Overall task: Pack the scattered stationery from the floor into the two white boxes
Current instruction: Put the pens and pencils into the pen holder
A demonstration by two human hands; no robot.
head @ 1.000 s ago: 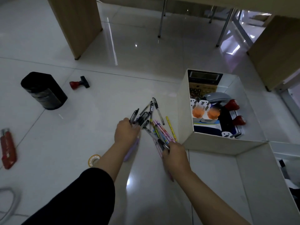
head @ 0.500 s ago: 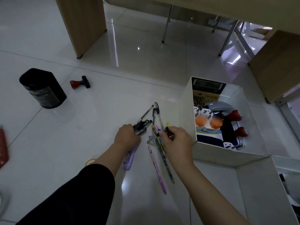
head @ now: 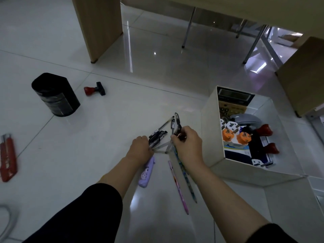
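Your left hand grips a fan of black pens just above the floor while your right hand pinches more beside the white box; light, stiff, slippery, so clamp them mid-barrel.

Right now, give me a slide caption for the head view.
Both hands gather pens off the floor: left hand grips black pens, right hand pinches more, beside the white box.
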